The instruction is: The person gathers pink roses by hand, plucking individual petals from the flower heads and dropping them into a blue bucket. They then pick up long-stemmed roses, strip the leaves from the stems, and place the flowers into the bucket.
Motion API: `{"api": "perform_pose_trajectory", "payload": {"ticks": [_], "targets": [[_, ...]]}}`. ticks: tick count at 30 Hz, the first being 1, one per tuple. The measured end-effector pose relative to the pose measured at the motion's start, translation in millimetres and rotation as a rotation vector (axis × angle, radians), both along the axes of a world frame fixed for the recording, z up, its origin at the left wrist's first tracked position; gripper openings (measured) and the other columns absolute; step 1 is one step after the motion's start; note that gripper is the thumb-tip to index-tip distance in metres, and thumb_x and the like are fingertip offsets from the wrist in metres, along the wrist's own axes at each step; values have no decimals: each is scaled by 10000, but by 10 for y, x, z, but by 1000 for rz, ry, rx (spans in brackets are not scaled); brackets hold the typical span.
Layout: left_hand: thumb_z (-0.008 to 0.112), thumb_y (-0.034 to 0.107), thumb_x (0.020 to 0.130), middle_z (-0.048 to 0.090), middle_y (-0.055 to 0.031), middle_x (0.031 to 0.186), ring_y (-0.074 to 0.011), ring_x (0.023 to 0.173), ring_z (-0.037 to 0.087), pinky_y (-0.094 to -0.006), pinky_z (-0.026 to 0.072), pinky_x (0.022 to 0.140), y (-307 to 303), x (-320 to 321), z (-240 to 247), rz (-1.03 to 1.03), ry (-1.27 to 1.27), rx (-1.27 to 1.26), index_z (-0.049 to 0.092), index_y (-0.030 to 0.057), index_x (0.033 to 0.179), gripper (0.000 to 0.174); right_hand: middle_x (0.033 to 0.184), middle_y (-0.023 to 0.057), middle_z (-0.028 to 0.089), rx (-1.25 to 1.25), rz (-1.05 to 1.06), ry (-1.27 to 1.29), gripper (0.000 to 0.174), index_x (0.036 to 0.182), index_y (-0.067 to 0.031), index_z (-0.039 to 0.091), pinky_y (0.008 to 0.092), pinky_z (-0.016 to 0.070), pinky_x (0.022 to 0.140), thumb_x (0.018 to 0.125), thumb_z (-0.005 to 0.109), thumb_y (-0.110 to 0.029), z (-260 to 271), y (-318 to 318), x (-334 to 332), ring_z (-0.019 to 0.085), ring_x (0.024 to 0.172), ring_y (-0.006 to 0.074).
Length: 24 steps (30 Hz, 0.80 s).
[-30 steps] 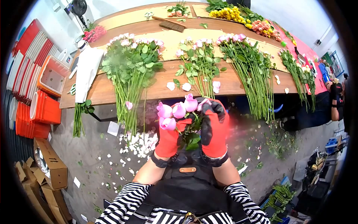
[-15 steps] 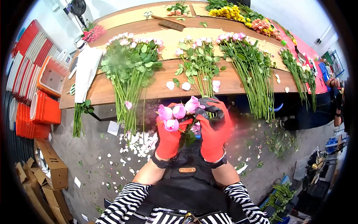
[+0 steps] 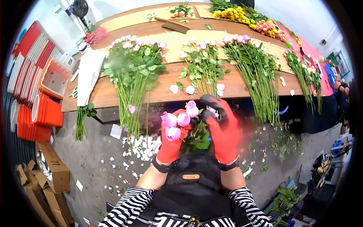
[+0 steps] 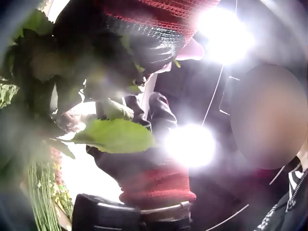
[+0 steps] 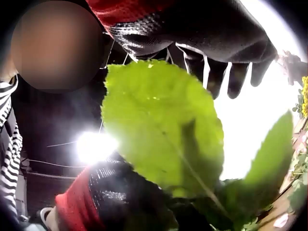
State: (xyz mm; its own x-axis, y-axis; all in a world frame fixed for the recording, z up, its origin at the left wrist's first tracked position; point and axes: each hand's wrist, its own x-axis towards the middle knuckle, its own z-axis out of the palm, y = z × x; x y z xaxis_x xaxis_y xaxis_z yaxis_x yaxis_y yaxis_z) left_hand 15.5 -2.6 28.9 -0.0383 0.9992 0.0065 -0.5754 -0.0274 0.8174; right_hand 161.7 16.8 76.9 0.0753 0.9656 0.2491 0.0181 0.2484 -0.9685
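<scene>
The red-and-black gloved left hand (image 3: 170, 145) grips round pink roses (image 3: 184, 119) near the brown wooden table (image 3: 166, 78). The matching right hand (image 3: 224, 128), fingers spread, seems to be tidying them; next needs a gentle touch.

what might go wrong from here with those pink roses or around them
The right hand is very close to the pink roses held in the left hand, so it might bruise their petals. Stems of the rose bundle on the right overhang the table, so a bump could shift them. Loose petals on the floor might be slippery underfoot.
</scene>
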Motion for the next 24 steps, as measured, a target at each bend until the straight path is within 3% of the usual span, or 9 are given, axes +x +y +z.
{"api": "perform_pose_trajectory", "payload": {"ticks": [6,13,14,15,17,18,20,21,24], "targets": [[667,183,851,617,-11,988,-70,806,552,-207,440,681,-15,37,-65,-27,122,49,517,-28,1271,493,1021,102,629,25,-19,42,326,1059,13,632,291,446,886,737,680,-3,-56,-44,-54,589,974,183],[589,122,905,604,-6,987,-80,840,554,-223,461,735,50,-29,-256,-3,364,154,534,-2,1257,377,907,7,610,-168,-47,565,190,1036,17,607,222,442,754,846,604,-3,-233,1,-102,555,834,85],[575,119,923,593,-9,1011,-87,880,551,-223,463,758,102,-48,-267,21,429,195,543,10,1236,334,915,9,630,-99,-96,539,203,1060,14,606,223,447,760,857,593,19,-348,67,-77,551,821,88],[580,130,928,584,-14,1043,-91,918,547,-230,465,781,88,2,-67,14,-113,95,550,21,1218,312,1019,44,640,-117,-110,493,272,1119,22,587,227,452,801,848,588,48,-400,93,-26,555,889,98],[553,126,957,560,-32,1120,-133,990,541,-286,468,837,88,-326,-548,101,375,121,556,41,1187,245,1141,78,611,-16,-139,273,365,1206,30,548,250,468,854,844,583,66,-290,122,5,561,991,122],[551,110,960,557,-37,1122,-152,993,543,-309,468,849,125,-307,-55,258,651,193,556,42,1184,234,1199,92,587,33,-103,139,405,1245,28,526,268,465,889,845,588,57,-270,127,44,552,1052,143],[564,98,955,560,-45,1120,-165,997,547,-317,466,851,226,-403,60,423,1066,375,553,35,1185,239,1337,117,530,87,56,-12,517,1353,8,457,311,429,989,855,591,43,-324,164,102,504,1200,188],[566,102,956,566,-53,1133,-172,1013,551,-319,464,856,236,-443,16,425,1031,361,550,31,1190,245,1411,151,472,-77,198,225,607,1402,-20,413,345,381,1047,845,652,-62,-311,99,41,455,1277,231],[567,110,956,576,-67,1157,-184,1033,559,-326,463,862,247,-501,-84,326,788,301,544,26,1204,263,1410,198,439,230,251,-477,824,1418,-46,396,457,322,1082,756,752,-385,-354,95,-43,417,1287,381]]}}
